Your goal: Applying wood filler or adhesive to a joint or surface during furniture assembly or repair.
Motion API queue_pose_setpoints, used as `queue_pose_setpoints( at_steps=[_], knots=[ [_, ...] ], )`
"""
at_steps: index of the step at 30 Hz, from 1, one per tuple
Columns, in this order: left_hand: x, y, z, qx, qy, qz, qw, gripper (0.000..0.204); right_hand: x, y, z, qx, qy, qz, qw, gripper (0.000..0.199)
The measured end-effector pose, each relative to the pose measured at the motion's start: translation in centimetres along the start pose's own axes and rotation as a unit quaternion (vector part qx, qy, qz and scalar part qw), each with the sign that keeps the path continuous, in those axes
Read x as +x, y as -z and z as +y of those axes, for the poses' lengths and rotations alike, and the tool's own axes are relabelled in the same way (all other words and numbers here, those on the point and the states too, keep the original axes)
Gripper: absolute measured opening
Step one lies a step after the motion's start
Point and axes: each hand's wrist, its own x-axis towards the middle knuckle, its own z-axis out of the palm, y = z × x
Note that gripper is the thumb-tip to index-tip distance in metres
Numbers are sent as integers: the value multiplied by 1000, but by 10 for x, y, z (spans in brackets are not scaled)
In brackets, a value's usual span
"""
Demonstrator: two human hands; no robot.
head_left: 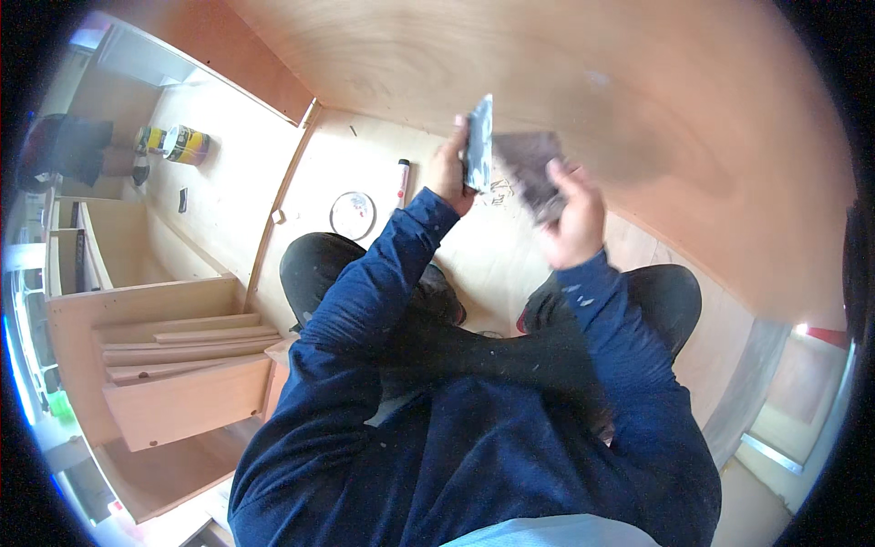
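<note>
White-smeared grey rectangular plate [478, 148]: just left of the brown sheet

We grip the plate by its left edge in our left hand [449, 173], the nearer one; long axis near upright in view, leaning slightly right. Our right hand [577, 217] grasps a dull brown, flat rectangular sheet [529, 166] by its lower right side. Sheet slants, upper-left corner nearest the plate. Motion blur there: we can't tell touching from a narrow gap. Materials unclear.
</note>
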Motion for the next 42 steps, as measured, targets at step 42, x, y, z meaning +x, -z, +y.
queue_pose_setpoints(
  at_steps=[42],
  knots=[
    [-49, -23, 16, 132, -89, -76, 984, 20, 26, 25, 48, -332, 232, -170, 898, 50]
  ],
)
